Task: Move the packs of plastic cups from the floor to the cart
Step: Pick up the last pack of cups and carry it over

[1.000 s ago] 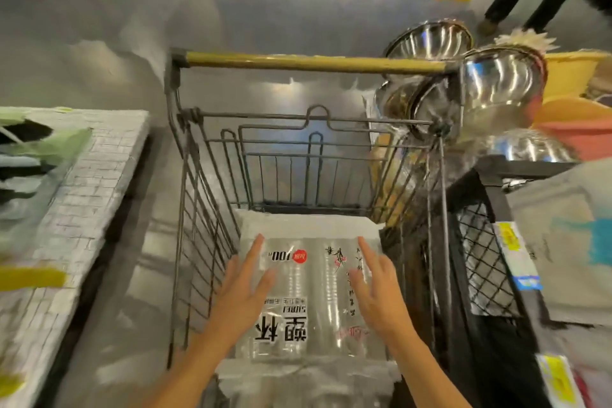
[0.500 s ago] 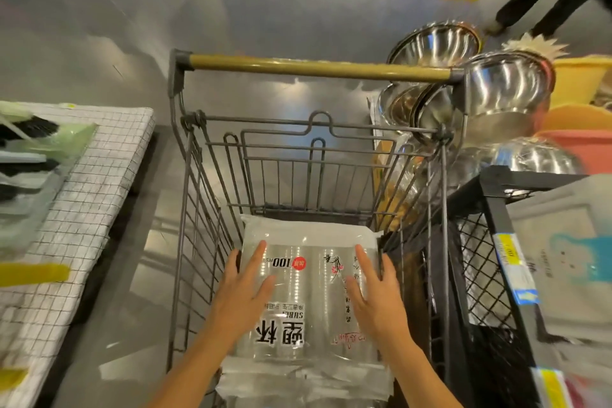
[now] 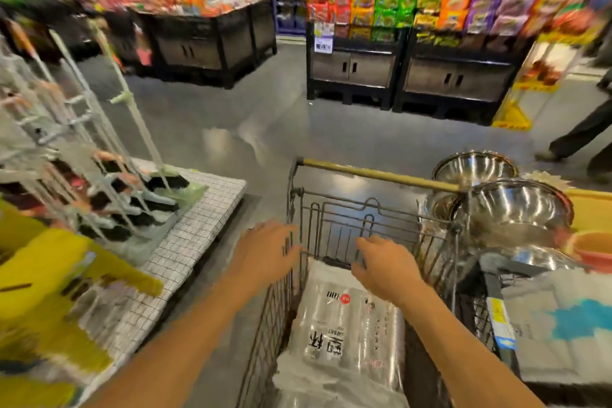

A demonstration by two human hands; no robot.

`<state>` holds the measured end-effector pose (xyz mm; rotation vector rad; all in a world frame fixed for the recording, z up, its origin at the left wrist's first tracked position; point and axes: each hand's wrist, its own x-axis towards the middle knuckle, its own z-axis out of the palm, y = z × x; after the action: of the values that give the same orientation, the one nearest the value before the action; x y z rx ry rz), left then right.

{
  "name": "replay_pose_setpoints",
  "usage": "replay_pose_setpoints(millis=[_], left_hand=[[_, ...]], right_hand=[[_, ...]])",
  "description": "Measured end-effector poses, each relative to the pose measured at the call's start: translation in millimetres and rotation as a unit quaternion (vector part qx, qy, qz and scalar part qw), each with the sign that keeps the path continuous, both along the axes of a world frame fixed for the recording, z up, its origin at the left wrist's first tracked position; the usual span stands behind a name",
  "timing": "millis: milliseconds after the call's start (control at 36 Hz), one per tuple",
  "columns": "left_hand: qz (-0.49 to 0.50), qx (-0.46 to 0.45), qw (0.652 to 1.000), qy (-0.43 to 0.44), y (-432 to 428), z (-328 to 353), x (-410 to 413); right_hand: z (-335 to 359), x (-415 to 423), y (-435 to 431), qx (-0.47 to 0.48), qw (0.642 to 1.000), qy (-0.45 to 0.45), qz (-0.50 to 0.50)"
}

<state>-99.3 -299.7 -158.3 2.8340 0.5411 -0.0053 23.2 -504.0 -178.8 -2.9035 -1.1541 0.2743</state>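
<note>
Head view, the only one I have, smeared with motion at the sides. The left hand (image 3: 265, 252) hovers over the left wire wall of the cart (image 3: 276, 325), at about 9 o'clock from the basket's middle. Its fingers are spread and loose, gripping nothing. The right hand (image 3: 385, 263) hangs over the basket itself, fingers relaxed and slightly bent, also empty. The pack of cups (image 3: 347, 328) lies flat in the bottom of the cart, at 6 o'clock from the right hand and apart from both hands. More clear wrapping shows under its near end; whether that is a second pack I cannot tell. I see no pack on the floor (image 3: 265, 129) from here, so I judge the next job is to look down for any that remain.

Risks, as I judge them: the left hand is right at the wire rim, and a quick swing outward could catch the fingers on it. The steel bowls (image 3: 516, 209) are stacked just beside the cart at 2 o'clock, near its handle (image 3: 381, 175), and a nudge of the cart that way could topple them. The pack's film looks slick, so a loose grasp on another could slip.

Room: the black rack (image 3: 491, 281) crowds the cart at 3 o'clock. The checked platform (image 3: 198, 235) with brooms (image 3: 149, 202) sits at 9 o'clock, a strip of floor between it and the cart. Open floor lies at 12 o'clock, and a passer-by's legs (image 3: 576, 136) are at 1 o'clock, well apart.
</note>
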Motion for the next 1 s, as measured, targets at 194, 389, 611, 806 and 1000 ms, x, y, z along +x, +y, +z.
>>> replay_pose_setpoints(millis=[194,389,611,806,1000], left_hand=[[0.077,0.052,0.995,-0.044,33,67,-86],[0.191,0.090,0.975,-0.071,70,98,-233],[0.336,0.085,0.936,-0.057,89,106,-442],[0.474,0.097,0.875,-0.021,63,108,-637],[0.630,0.093,0.771,-0.012,4,106,-805]], right_hand=[[67,-55,61,0.050,0.994,-0.050,0.080],[111,-164,136,0.092,0.979,-0.062,0.173],[130,-343,211,0.100,0.941,-0.061,0.317],[127,-511,262,0.106,0.881,-0.030,0.459],[117,-680,293,0.109,0.780,-0.026,0.615]])
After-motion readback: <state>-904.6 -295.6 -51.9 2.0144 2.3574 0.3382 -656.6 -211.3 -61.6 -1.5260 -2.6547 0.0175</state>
